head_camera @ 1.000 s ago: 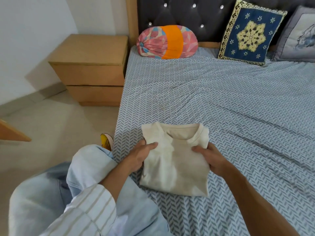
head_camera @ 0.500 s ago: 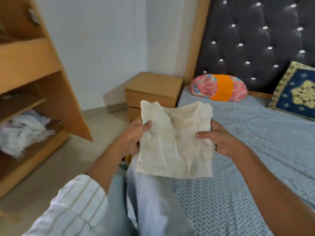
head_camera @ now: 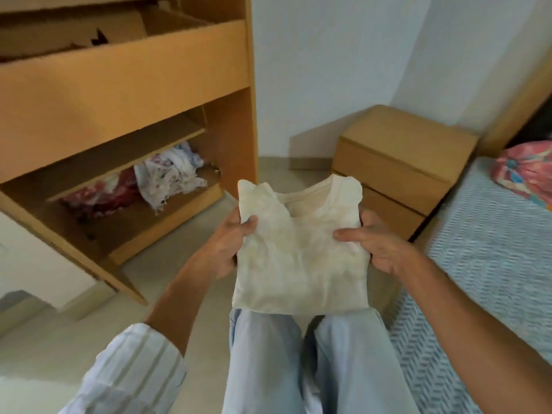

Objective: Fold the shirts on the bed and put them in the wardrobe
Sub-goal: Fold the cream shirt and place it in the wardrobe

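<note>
Cream T-shirt (head_camera: pixel 298 258), folded into a neat rectangle, sits in my grip above my knees: left hand (head_camera: pixel 227 246) and right hand (head_camera: pixel 373 246) each pinch a side edge, thumbs on top. Folding looks done; shelving remains. Ahead, the wardrobe (head_camera: pixel 125 94) stands open, crumpled clothes (head_camera: pixel 167 171) on its lower shelf.

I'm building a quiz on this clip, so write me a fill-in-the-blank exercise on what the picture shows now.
1. The folded cream shirt is held by ____ hands, the left hand and the right hand.
2. The crumpled clothes lie on the wardrobe's ____ shelf.
3. The wooden bedside table stands between the wardrobe and the ____.
4. The shirt's neckline points ____ from the person.

Missing words: both; bottom; bed; away
</note>
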